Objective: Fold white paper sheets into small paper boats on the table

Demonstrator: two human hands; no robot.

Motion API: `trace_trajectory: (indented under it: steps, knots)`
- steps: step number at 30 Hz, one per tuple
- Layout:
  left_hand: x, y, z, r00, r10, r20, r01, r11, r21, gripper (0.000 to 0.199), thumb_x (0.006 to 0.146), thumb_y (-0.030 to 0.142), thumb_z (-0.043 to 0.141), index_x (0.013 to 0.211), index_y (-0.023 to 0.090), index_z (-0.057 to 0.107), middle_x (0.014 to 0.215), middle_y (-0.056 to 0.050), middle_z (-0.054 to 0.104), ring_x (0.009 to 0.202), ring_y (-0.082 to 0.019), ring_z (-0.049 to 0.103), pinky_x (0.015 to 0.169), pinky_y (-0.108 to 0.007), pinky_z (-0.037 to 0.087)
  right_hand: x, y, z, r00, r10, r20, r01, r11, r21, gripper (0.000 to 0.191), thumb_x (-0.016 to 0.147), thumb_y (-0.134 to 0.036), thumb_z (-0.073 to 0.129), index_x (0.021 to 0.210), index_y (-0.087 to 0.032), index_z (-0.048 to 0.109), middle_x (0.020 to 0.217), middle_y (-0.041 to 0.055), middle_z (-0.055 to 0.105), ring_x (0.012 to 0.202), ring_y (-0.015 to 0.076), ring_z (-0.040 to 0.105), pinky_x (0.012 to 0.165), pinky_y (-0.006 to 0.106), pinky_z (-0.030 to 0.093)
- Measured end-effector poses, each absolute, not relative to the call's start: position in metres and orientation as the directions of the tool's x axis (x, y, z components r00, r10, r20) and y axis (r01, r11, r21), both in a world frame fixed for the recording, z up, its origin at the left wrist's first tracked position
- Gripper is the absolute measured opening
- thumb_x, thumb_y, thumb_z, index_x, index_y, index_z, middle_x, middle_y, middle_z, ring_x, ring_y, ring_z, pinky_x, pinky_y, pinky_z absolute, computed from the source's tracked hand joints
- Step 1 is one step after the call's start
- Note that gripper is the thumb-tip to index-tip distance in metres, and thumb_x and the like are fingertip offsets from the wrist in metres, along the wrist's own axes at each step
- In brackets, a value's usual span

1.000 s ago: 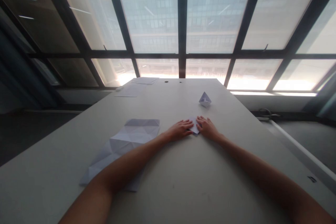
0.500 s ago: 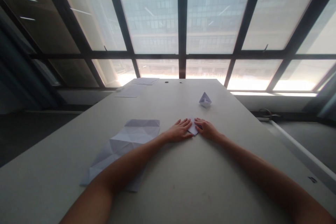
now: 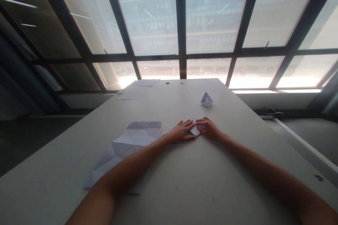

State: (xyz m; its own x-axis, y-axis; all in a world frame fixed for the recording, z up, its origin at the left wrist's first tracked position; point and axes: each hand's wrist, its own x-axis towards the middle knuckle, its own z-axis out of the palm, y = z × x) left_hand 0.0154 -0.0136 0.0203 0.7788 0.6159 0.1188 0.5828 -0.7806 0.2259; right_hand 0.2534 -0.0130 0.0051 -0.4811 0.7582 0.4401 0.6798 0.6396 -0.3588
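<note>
Right now, the small folded paper sits flat on the white table, in the gap between the two hands. It lies just past the fingertips of the left hand and just to the left of the right hand. Both hands touch it, so neither one is nearer. One corner points back at the person; fingers hide so much of the rest that its long side cannot be told.

The left hand is flat, its fingers straight and a little spread, resting on the paper's left side. The right hand is bent, with its fingers curled at the right edge — whether they pinch the paper, one cannot tell.

A second ago the right hand lay flatter, with its fingers more spread out; now they are curled in. The left hand looks much the same. The paper boat stands in the same spot, past the hands, and the big creased sheet is where it was too — partly under the left arm.
</note>
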Motion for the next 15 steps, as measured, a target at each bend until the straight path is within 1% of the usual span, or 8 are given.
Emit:
trace_trajectory:
  steps: [4, 10, 12, 15]
  knots:
    - [0.0161, -0.0118, 0.0173, 0.767, 0.630, 0.122, 0.595, -0.770, 0.231, 0.073, 0.096, 0.057, 0.050, 0.156, 0.023, 0.027, 0.160, -0.013, 0.029, 0.149, -0.027, 0.024, 0.121, -0.047, 0.014, 0.2532, -0.0121, 0.0029, -0.475, 0.754, 0.454, 0.676, 0.643, -0.360, 0.031, 0.091, -0.026, 0.056, 0.114, -0.019, 0.074, 0.118, 0.0094, 0.072, 0.111, 0.0254, 0.059, 0.102, 0.039, 0.044]
    - [0.0163, -0.0103, 0.0135, 0.734, 0.661, 0.155, 0.612, -0.743, 0.270, 0.059, 0.098, 0.042, 0.052, 0.151, 0.023, 0.036, 0.157, -0.009, 0.036, 0.146, -0.025, 0.031, 0.121, -0.046, 0.019, 0.2528, -0.0104, 0.0012, -0.479, 0.750, 0.455, 0.650, 0.652, -0.391, 0.029, 0.090, -0.021, 0.055, 0.113, -0.021, 0.074, 0.117, 0.0084, 0.072, 0.110, 0.0243, 0.060, 0.101, 0.038, 0.044]
    - [0.0165, -0.0111, 0.0134, 0.714, 0.676, 0.185, 0.616, -0.731, 0.294, 0.057, 0.096, 0.039, 0.055, 0.148, 0.022, 0.039, 0.153, -0.010, 0.044, 0.142, -0.026, 0.039, 0.119, -0.044, 0.025, 0.2527, -0.0099, 0.0006, -0.475, 0.746, 0.467, 0.632, 0.659, -0.409, 0.031, 0.091, -0.017, 0.053, 0.114, -0.020, 0.073, 0.116, 0.0088, 0.072, 0.109, 0.0241, 0.060, 0.101, 0.038, 0.045]
    - [0.0168, -0.0111, 0.0122, 0.666, 0.705, 0.244, 0.620, -0.705, 0.343, 0.050, 0.093, 0.032, 0.056, 0.140, 0.019, 0.045, 0.137, -0.011, 0.059, 0.127, -0.024, 0.054, 0.111, -0.039, 0.038, 0.2524, -0.0095, 0.0001, -0.426, 0.777, 0.464, 0.632, 0.623, -0.461, 0.033, 0.090, -0.014, 0.051, 0.114, -0.019, 0.073, 0.108, 0.0105, 0.074, 0.104, 0.0242, 0.063, 0.097, 0.038, 0.047]
